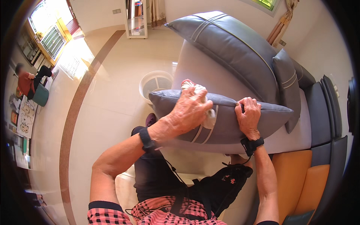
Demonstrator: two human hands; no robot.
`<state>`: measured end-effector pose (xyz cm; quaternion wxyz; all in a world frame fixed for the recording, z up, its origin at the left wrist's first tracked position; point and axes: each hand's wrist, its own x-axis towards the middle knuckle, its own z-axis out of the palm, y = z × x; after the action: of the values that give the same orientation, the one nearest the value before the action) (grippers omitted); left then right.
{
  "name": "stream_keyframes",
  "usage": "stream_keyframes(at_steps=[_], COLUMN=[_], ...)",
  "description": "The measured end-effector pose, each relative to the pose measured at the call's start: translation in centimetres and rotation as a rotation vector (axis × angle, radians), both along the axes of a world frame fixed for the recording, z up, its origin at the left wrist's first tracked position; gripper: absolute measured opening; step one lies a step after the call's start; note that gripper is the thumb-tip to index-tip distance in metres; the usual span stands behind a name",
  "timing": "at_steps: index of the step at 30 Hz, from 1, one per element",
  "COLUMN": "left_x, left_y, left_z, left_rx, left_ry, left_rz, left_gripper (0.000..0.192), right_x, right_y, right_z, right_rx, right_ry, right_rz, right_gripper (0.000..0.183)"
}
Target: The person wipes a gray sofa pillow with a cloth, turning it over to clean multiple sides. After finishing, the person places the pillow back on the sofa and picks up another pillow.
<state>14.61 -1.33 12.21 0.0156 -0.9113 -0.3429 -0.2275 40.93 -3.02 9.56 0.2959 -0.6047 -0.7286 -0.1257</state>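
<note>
A grey cushion (225,132) with pale piping stands on edge before me, on the light seat of a sofa (194,62). My left hand (191,111) grips a crumpled white cloth (209,119) with a bit of red at its top, and presses it on the cushion's upper edge and front face. The palm hides part of the cloth. Further right, my right hand (249,116) clasps the cushion's top seam, fingers curled over it. Both wrists wear black straps.
A white bucket (143,81) stands on the floor behind the cushion's left end. A large grey cushion (233,47) and a smaller one (287,81) rest on the sofa. Orange seat sections (292,180) lie at right. Far left, a person (26,81) sits on a green stool (41,95).
</note>
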Motion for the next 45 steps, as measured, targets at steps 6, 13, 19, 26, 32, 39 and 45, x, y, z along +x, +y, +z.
stream_keyframes(at_steps=[6, 13, 19, 26, 32, 39, 45], left_x=[-9.0, -21.8, -8.4, -4.6, -10.2, -23.8, -16.4], left_y=[1.5, 0.7, 0.0, 1.5, 2.4, -0.3, -6.6], left_z=[0.2, -1.9, 5.6, 2.8, 1.1, -6.8, -10.9], left_rx=[-0.052, -0.402, -0.587, -0.359, -0.447, -1.049, -1.306], left_ry=[-0.034, -0.379, -0.833, -0.182, -0.288, -0.236, -0.28], left_rz=[0.217, 0.585, 0.157, 0.032, 0.271, 0.749, -0.052], left_gripper=[0.035, 0.032, 0.033, 0.049, 0.047, 0.02, 0.03], right_x=[0.3, -0.1, 1.0, 0.3, 0.7, 0.5, 0.8], right_y=[0.5, 1.6, 0.7, 1.0, 0.7, 0.2, 1.3], right_z=[-0.4, -1.0, -1.1, -1.0, -1.3, -0.5, -0.6], right_rx=[0.027, 0.054, 0.046, 0.047, 0.06, 0.069, 0.087], right_ry=[-0.029, -0.027, -0.032, 0.003, 0.027, 0.048, 0.095], right_rz=[-0.001, -0.014, -0.059, -0.011, 0.005, -0.027, 0.013], right_gripper=[0.018, 0.019, 0.017, 0.018, 0.019, 0.018, 0.024])
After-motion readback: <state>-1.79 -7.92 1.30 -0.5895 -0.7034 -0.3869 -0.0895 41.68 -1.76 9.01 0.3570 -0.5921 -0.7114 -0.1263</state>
